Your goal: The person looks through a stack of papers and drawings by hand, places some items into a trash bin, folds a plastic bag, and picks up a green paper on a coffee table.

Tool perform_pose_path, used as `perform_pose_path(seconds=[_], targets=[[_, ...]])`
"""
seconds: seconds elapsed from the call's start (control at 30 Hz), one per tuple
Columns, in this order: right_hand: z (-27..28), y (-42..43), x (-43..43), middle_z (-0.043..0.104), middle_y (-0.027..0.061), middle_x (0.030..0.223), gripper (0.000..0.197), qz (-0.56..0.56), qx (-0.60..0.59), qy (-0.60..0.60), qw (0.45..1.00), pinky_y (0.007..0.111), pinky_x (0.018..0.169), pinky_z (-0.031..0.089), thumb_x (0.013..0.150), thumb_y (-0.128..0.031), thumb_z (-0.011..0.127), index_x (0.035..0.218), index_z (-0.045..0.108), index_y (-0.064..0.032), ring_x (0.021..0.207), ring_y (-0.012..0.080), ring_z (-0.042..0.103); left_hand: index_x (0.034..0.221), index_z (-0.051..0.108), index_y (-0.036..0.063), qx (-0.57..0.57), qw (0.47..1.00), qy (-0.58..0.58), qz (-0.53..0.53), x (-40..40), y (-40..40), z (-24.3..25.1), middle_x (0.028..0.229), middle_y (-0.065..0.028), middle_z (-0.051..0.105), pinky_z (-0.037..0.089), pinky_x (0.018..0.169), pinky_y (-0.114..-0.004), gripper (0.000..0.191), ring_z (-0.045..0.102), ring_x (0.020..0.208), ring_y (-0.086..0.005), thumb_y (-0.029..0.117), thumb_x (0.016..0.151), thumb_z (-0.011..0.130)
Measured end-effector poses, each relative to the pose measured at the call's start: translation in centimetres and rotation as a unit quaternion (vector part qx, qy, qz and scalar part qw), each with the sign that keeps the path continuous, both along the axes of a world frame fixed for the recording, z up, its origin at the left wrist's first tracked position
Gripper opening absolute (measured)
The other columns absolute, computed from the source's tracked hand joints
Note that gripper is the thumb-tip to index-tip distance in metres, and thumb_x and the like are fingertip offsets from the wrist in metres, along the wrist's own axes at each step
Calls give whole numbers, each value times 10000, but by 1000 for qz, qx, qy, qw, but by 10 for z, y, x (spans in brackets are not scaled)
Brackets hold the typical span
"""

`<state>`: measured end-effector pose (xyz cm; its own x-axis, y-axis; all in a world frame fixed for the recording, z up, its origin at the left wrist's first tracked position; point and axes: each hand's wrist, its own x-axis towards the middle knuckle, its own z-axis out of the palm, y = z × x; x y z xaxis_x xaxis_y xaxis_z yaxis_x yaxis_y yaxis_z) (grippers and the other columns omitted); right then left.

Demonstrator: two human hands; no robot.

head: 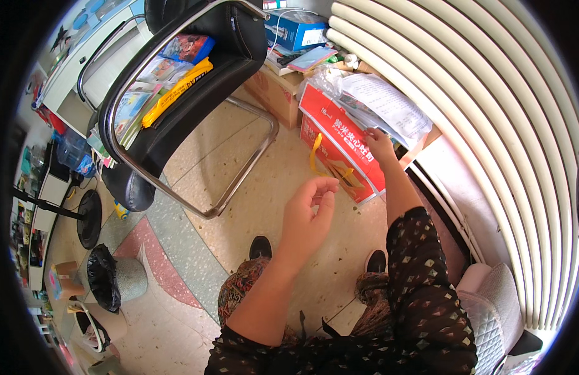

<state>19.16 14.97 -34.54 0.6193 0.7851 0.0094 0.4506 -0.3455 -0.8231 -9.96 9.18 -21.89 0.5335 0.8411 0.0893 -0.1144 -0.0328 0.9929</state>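
My left hand (310,206) is raised over the floor in front of the red carton, fingers curled and apart from the thumb, with nothing in it. Farther right, my right hand (379,144) pinches the upper edge of the red carton (334,124). This printed carton has a yellow strap handle (315,152) and leans with its front towards me. Just behind my right hand lie printed paper sheets (388,105) and a clear plastic bag (324,79). The tips of my right fingers are partly hidden.
A black chair (195,110) with a metal frame holds books and a yellow paper pack (177,93). Cardboard boxes (275,93) and a blue box (296,29) stand at the back. A white radiator (463,84) runs along the right. Bins (130,279) stand at left.
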Motion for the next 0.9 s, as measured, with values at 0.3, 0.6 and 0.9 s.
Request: perform_pose_path(seconds=[0.3, 0.6, 0.9], targets=[[20, -48, -60, 537, 81, 865, 240, -2, -13, -425, 905, 363, 716, 423, 670, -213, 597, 892, 593, -120, 849, 250, 514, 995, 508, -4, -8, 1000, -14, -10, -6, 2, 0, 935, -48, 541, 391, 755, -206, 181, 500, 882, -95, 67, 839, 449], [-9, -88, -78, 579, 114, 855, 135, 87, -263, -327, 903, 403, 624, 459, 746, -160, 457, 803, 550, -80, 745, 294, 579, 993, 510, -5, -38, 999, 10, -17, -3, 1, 2, 931, -55, 542, 396, 782, -220, 178, 509, 891, -113, 63, 842, 443], [19, -92, -66, 607, 119, 863, 145, 107, -331, -237, 907, 347, 648, 479, 710, -114, 517, 807, 616, -74, 777, 263, 599, 983, 518, -1, -24, 999, 20, 3, 11, 0, -4, 918, -58, 547, 401, 789, -238, 175, 509, 866, -113, 74, 852, 429]])
